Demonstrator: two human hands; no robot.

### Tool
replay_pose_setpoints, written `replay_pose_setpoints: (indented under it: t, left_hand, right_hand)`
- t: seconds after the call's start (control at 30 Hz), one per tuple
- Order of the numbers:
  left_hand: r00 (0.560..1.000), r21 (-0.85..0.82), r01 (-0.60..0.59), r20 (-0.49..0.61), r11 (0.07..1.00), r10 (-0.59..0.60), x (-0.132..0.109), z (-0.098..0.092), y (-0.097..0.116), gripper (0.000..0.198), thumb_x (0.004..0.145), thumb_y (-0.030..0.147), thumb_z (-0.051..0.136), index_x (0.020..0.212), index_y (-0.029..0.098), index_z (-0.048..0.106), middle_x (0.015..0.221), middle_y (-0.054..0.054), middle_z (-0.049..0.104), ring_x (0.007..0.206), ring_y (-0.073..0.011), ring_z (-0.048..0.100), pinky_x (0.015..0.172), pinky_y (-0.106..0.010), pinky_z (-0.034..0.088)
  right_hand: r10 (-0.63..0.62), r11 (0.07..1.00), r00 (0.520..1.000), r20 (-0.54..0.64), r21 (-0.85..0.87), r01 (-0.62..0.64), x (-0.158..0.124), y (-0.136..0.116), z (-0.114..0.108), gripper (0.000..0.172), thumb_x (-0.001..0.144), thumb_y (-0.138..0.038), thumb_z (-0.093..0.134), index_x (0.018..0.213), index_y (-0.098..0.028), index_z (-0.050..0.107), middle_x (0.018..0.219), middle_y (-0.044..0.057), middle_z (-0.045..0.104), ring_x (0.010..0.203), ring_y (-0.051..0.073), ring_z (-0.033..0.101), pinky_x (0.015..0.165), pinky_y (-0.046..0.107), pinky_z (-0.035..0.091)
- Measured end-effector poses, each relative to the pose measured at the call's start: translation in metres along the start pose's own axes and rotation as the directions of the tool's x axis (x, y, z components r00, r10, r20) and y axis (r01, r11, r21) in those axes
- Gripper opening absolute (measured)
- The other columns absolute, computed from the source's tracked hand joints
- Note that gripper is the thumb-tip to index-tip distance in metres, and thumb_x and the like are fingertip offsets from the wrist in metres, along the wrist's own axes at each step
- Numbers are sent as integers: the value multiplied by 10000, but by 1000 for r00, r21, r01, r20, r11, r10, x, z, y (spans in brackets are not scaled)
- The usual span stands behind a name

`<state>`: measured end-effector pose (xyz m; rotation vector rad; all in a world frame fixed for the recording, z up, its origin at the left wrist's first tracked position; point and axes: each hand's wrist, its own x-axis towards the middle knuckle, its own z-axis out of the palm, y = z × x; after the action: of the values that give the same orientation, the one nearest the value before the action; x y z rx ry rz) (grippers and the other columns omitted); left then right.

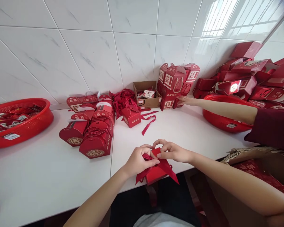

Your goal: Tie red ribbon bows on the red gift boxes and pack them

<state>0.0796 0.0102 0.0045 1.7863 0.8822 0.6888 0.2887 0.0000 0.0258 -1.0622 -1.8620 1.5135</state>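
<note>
A small red gift box [156,174] lies at the table's front edge under both my hands. Dark red ribbon [168,170] sits across its top, with pointed tails hanging to either side. My left hand [142,160] is closed, its thumb and fingers pinching the ribbon at the middle of the box. Close beside it, my right hand [171,152] has bent fingers at the ribbon and the box's far edge; its fingertips look pinched together on the ribbon. The knot or loop between my fingers is mostly hidden.
Packed red boxes [94,138] stand left. Behind are a ribbon heap [125,99], one box [132,116], loose ribbon strips [149,123] and a cardboard carton [148,103]. A co-worker's arm [217,107] reaches to stacked boxes [172,78]. Red baskets [44,121] flank the table.
</note>
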Motion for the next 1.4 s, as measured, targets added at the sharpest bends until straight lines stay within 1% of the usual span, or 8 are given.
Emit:
replay_pose_setpoints:
  t: [0.13,0.27,0.73,0.97,1.1,1.2,1.33,1.4]
  left_hand:
    - [1000,10,2,-8,1000,-2,-1,0,-1,165,691,309,778,619,210,667,909,-54,717,1144,-259,573,920,-333,450]
    - [1000,12,2,-2,1000,-2,-1,1,0,150,699,297,768,623,215,668,888,-45,727,1151,-255,570,926,-333,446]
    - [1000,-45,-9,1,999,9,0,2,-3,225,700,277,750,560,215,586,715,-35,719,1145,-259,573,937,-354,433]
    - [999,-148,3,47,989,4,2,-4,2,233,726,349,742,645,183,601,789,-45,702,953,-230,628,846,-331,462]
    - [997,-256,-8,70,967,27,3,-10,3,426,803,533,626,611,170,510,903,-73,689,802,-185,623,755,-302,479]
    - [999,-311,-24,36,950,37,0,-9,2,451,859,577,521,701,160,585,961,-101,681,859,-206,624,800,-313,477]
    - [982,-357,-108,-183,928,43,-8,5,-4,393,910,522,462,929,171,639,1027,-101,663,1016,-234,593,942,-349,431]
    - [941,-365,-159,-338,917,29,-12,15,-9,355,933,476,433,977,183,630,1075,-93,645,1080,-231,564,976,-351,405]
  right_hand:
    - [28,952,999,-43,305,-13,0,8,6,483,750,-451,722,472,-141,477,1118,47,493,924,164,518,876,347,384]
    - [24,913,999,-40,407,-6,0,14,7,442,733,-405,746,474,-139,507,1130,51,505,920,165,526,871,349,395]
    - [-48,917,999,-25,396,54,-2,28,1,413,724,-392,767,472,-141,557,1178,71,547,1059,209,528,970,385,372]
    - [-108,983,993,-41,147,113,-4,18,-3,396,807,-405,690,528,-146,577,1186,91,594,1010,202,574,941,378,410]
    - [-39,981,998,-45,189,47,-5,13,-3,402,894,-476,547,709,-144,677,1068,109,678,920,202,622,896,391,455]
    - [11,971,988,-154,236,25,-6,9,-1,363,909,-488,513,977,-162,659,1010,104,704,952,214,642,920,423,462]
    - [-169,978,938,-304,-167,122,-12,-3,13,317,824,-436,649,1046,-210,631,1162,118,639,1064,241,604,911,434,473]
    - [-317,855,911,-262,-495,155,-16,-10,24,226,776,-387,715,912,-208,688,1215,127,607,1115,274,568,937,461,450]
